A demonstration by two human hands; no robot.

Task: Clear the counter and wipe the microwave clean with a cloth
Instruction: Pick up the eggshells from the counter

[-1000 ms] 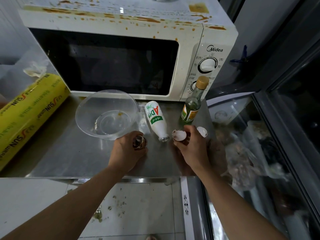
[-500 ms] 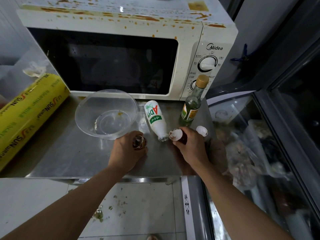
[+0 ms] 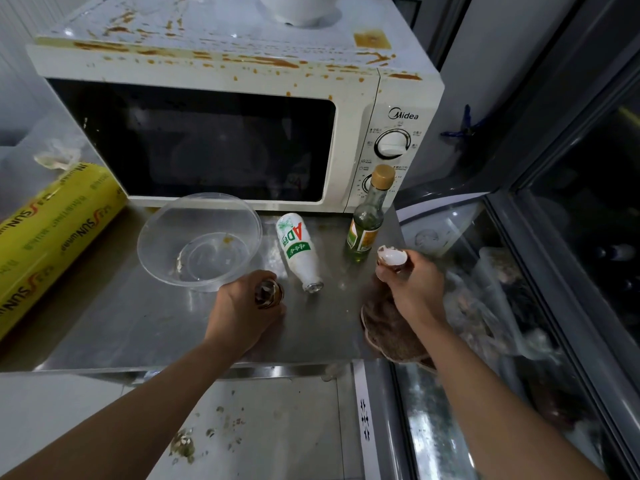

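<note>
Left hand (image 3: 242, 306) grips a small brownish thing (image 3: 268, 293), mostly hidden. Right hand (image 3: 412, 282) holds eggshell pieces (image 3: 391, 255), covering part of the brown cloth (image 3: 388, 327) on the desk (image 3: 138, 323).

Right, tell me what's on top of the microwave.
On the microwave's top are orange-brown sauce splatters, a square stain near the right rear corner, and the base of a white vessel; its upper part is cut off by the frame.

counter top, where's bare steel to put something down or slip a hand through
Widest bare steel: front left of the counter, bordered by the yellow wrap roll, clear bowl and left hand. Crowded: the strip before the microwave with fallen white bottle, green bottle, right hand and brown cloth.
</note>
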